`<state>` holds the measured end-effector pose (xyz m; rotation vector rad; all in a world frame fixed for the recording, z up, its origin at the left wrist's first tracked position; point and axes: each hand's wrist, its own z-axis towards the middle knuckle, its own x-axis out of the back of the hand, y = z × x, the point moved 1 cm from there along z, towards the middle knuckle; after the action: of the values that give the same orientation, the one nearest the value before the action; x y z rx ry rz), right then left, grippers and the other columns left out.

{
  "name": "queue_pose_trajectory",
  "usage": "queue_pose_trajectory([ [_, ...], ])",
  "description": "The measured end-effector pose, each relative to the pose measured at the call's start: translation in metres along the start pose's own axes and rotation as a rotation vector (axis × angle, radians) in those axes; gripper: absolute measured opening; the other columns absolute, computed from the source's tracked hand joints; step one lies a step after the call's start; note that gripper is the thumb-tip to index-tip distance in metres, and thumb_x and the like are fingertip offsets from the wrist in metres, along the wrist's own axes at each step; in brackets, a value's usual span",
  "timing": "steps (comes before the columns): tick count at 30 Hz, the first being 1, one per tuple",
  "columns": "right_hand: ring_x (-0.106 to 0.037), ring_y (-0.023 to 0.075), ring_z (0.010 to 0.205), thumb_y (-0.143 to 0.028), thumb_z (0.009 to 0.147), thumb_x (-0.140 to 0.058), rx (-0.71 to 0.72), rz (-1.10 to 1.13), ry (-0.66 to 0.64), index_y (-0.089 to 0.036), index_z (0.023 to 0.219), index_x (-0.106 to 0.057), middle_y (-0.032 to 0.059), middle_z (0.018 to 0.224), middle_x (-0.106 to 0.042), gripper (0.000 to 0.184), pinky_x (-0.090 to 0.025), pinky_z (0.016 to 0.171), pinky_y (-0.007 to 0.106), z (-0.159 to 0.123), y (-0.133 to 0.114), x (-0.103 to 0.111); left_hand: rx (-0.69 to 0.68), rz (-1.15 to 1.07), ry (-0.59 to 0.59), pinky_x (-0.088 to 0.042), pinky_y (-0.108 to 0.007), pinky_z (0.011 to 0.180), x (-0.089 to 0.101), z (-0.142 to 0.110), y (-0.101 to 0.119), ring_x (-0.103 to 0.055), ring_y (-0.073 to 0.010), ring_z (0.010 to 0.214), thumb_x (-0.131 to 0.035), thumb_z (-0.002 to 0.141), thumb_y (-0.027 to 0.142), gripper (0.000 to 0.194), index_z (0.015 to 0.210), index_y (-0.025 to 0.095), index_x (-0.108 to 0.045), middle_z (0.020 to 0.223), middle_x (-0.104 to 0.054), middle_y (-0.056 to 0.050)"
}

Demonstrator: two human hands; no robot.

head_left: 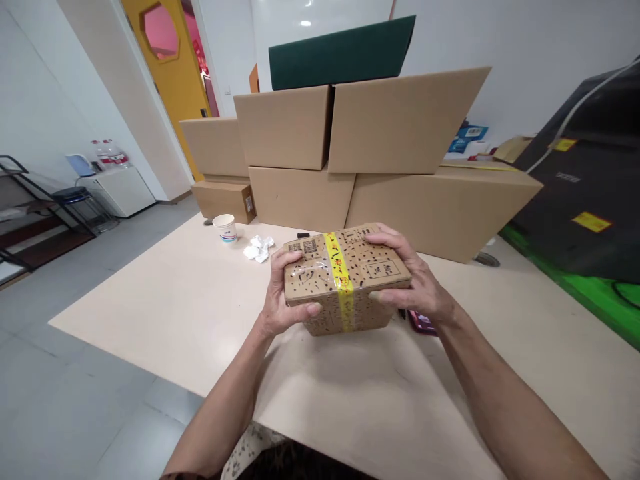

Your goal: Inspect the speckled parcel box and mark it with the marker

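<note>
Between my two hands is a small cardboard box, printed with dark marks and crossed by a strip of yellow tape. My left hand grips its left end, thumb on the near side and fingers on top. The right end is held by my right hand, its thumb along the near top edge and fingers over the top. The box looks slightly tilted toward me; whether its underside touches the table I cannot tell. Partly hidden behind my right wrist lies a dark red, phone-like item.
Large cardboard boxes are stacked along the table's back, with a dark green box on top. A paper cup and crumpled tissues sit at the left. A small black object lies behind the held box.
</note>
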<state>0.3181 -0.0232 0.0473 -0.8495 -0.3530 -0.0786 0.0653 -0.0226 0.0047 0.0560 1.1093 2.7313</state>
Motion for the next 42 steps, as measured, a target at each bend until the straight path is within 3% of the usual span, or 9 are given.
queue_pose_trajectory([
  [7,-0.052,0.0404,0.135,-0.076,0.052,-0.086,-0.079,0.125,0.140,-0.037,0.105,-0.074,0.0056,0.128,-0.058,0.067,-0.042,0.114,0.063,-0.001,-0.007,-0.017,0.099,-0.098,0.072,-0.040,-0.059,0.117,0.002,-0.005,0.000,-0.050,-0.0367,0.135,-0.081,0.071,0.063,0.059,0.119,0.035,-0.060,0.136,-0.051,-0.005],
  [13,-0.069,0.0341,0.105,-0.065,0.073,-0.072,-0.216,0.286,0.337,-0.036,0.121,-0.061,0.0054,0.116,-0.069,0.058,-0.059,0.090,0.057,-0.002,0.000,-0.020,0.357,-0.246,-0.123,-0.042,-0.058,0.118,-0.008,-0.005,-0.010,-0.042,-0.0412,0.146,-0.083,0.071,0.063,0.116,0.161,0.034,-0.018,0.160,-0.041,-0.014],
  [18,-0.070,0.0331,0.111,-0.058,0.083,-0.061,-0.348,0.366,0.384,-0.035,0.133,-0.051,0.0056,0.118,-0.070,0.056,-0.060,0.092,0.054,-0.001,0.016,-0.021,0.493,-0.251,-0.035,-0.038,-0.058,0.123,-0.015,-0.009,-0.011,-0.043,-0.0408,0.148,-0.081,0.076,0.045,0.098,0.160,0.028,-0.033,0.162,-0.046,-0.010],
  [22,-0.066,0.0358,0.123,-0.056,0.076,-0.072,-0.396,0.454,0.224,-0.036,0.145,-0.043,0.0074,0.140,-0.064,0.078,-0.059,0.099,0.055,0.001,0.019,-0.030,0.593,-0.355,0.110,-0.046,-0.058,0.116,-0.010,-0.005,-0.012,-0.054,-0.0417,0.138,-0.074,0.081,0.049,0.083,0.153,0.022,-0.043,0.148,-0.061,-0.012],
  [25,-0.065,0.0371,0.124,-0.050,0.073,-0.077,-0.465,0.523,0.191,-0.033,0.141,-0.046,0.0086,0.136,-0.067,0.077,-0.057,0.102,0.057,0.002,0.020,-0.036,0.628,-0.363,0.131,-0.045,-0.055,0.118,-0.006,-0.001,-0.015,-0.054,-0.0393,0.140,-0.070,0.084,0.058,0.080,0.152,0.024,-0.044,0.148,-0.061,-0.010],
  [28,-0.068,0.0353,0.120,-0.048,0.075,-0.076,-0.555,0.630,0.363,-0.030,0.129,-0.053,0.0075,0.128,-0.071,0.061,-0.059,0.100,0.056,0.003,0.022,-0.034,0.638,-0.406,0.038,-0.040,-0.052,0.122,-0.009,-0.002,-0.017,-0.045,-0.0376,0.148,-0.072,0.082,0.062,0.087,0.155,0.028,-0.040,0.157,-0.054,-0.008],
  [33,-0.069,0.0319,0.116,-0.049,0.072,-0.081,-0.673,0.724,0.530,-0.027,0.104,-0.061,0.0058,0.116,-0.075,0.044,-0.062,0.095,0.052,0.007,0.029,-0.027,0.731,-0.466,-0.010,-0.040,-0.046,0.122,-0.016,-0.005,-0.018,-0.047,-0.0358,0.147,-0.082,0.077,0.039,0.084,0.152,0.024,-0.047,0.154,-0.057,-0.009],
  [37,-0.064,0.0315,0.126,-0.056,0.076,-0.074,-0.643,0.662,0.466,-0.029,0.107,-0.066,0.0040,0.119,-0.075,0.042,-0.057,0.101,0.052,0.010,0.039,-0.027,0.842,-0.568,0.143,-0.053,-0.045,0.110,-0.008,0.001,-0.020,-0.066,-0.0337,0.128,-0.077,0.080,0.040,0.062,0.136,0.017,-0.061,0.129,-0.074,-0.011],
  [42,-0.052,0.0289,0.141,-0.029,0.080,-0.067,-0.418,0.231,0.301,-0.034,0.130,-0.065,0.0009,0.146,-0.063,0.050,-0.045,0.115,0.054,0.005,0.044,-0.015,0.971,-0.729,0.189,-0.059,-0.050,0.100,0.002,0.007,-0.020,-0.073,-0.0316,0.116,-0.049,0.100,0.056,0.056,0.138,0.017,-0.059,0.116,-0.078,-0.013],
])
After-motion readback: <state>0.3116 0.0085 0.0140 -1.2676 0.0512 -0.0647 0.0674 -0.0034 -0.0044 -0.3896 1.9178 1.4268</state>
